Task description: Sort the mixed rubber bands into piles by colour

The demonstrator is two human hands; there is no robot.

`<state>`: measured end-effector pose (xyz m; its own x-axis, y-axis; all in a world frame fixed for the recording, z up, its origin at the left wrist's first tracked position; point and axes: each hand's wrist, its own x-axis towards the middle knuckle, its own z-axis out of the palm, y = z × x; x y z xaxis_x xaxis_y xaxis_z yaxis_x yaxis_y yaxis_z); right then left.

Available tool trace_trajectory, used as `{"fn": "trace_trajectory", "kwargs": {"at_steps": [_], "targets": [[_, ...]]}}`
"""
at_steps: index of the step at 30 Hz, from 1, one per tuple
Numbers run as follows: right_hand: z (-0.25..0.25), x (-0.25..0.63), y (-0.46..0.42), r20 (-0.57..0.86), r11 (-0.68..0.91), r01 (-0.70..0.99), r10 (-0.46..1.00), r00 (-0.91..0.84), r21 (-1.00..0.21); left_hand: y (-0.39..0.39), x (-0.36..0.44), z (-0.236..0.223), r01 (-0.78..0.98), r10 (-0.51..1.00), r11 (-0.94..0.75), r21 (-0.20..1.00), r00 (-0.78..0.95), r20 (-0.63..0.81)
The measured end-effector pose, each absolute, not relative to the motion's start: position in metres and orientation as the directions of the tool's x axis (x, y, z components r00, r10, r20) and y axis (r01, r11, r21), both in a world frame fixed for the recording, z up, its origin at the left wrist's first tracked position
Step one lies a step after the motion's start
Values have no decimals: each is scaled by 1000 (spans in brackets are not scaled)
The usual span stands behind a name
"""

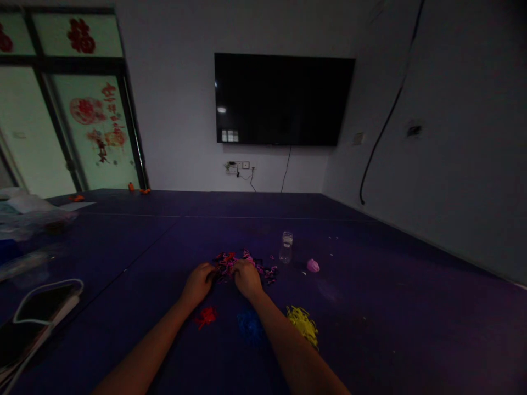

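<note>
A red 福 (81, 36) was legible on the glass. The left hand (198, 282) rested at the near-left edge of the mixed strand pile (225, 265), fingers curled; the right hand (247, 278) bent down over its middle. With fingertips hidden, any grip or gap could not be told. The right forearm (282, 334) partly covered blue strands (247, 327). The bottle (285, 251) bore an unreadable label (287, 241).

From here I see a loose, tangled pile (225, 265) of pink, red and dark strands. It lies spread out on the purple surface (370, 307).

The right hand (247, 278) hides part of the mixed-colour pile (225, 264).
</note>
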<state>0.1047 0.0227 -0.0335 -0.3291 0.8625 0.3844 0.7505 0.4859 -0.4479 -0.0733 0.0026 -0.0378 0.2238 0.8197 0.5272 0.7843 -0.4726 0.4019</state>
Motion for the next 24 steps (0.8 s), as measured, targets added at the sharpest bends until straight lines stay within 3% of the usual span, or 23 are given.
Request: {"fn": "trace_trajectory", "kwargs": {"at_steps": [8, 24], "targets": [[-35, 105, 24, 382, 548, 741, 828, -412, -389, 6, -77, -39, 710, 811, -492, 503, 166, 561], [-33, 106, 19, 380, 430, 822, 879, -288, -372, 6, -76, -42, 779, 830, -471, 413, 233, 507]]}}
